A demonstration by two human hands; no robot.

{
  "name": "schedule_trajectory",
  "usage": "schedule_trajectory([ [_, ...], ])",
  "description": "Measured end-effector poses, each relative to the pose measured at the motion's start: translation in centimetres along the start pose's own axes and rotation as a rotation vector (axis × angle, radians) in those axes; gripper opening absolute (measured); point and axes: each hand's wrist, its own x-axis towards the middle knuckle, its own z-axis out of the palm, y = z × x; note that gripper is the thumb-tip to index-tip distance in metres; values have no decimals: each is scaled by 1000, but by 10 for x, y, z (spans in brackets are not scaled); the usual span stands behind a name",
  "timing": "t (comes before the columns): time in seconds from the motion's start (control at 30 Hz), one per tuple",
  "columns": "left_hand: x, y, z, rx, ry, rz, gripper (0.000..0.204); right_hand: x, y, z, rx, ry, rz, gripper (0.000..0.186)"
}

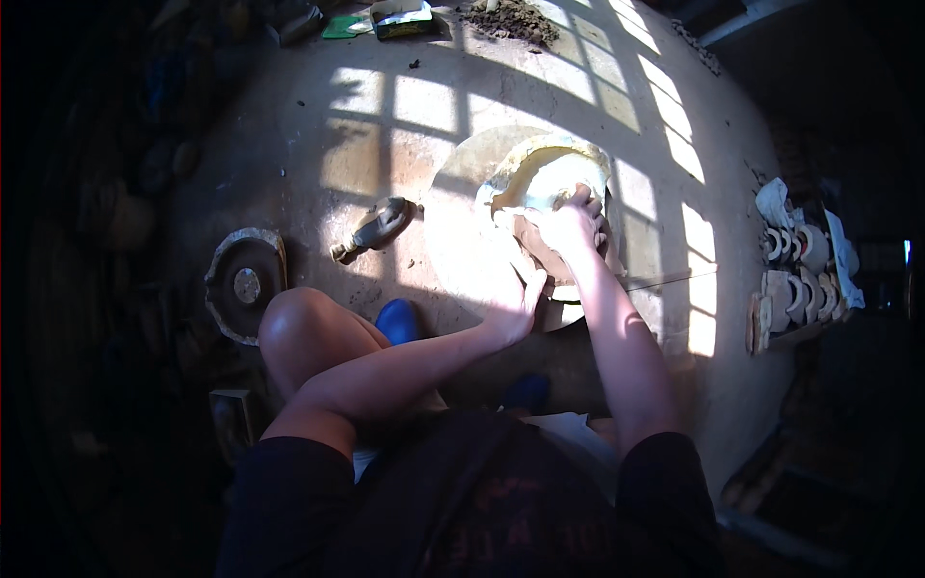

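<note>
A pale, rough-rimmed basin-shaped mold sits on a round board in bright sunlight. Along its near side shows a smooth brown clay-like wall. My left hand lies against the near outer side of the mold, its fingers stretched out; glare washes out part of it. Reaching over the near rim, my right hand has its fingers curled at the mold's inner right side. What those fingers pinch, if anything, cannot be made out.
Left of the board lies a dark, bulbous tool with a narrow end. A second round mold stands beside my knee. Crumbled clay and a shallow box are at the far edge. Curved pale pieces are stacked at right.
</note>
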Motion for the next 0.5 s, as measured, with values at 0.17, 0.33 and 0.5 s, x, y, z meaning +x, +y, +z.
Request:
schedule_trajectory([
  [0.17,14,7,-11,-182,38,-100,46,2,15,2,-67,-19,-88,123],
  [0.33,33,2,-15,-431,215,-208,45,-2,48,16,15,168,-377,118],
  [0.5,44,-7,-20,-83,366,-214,46,-6,52,20,-58,177,-378,115],
])
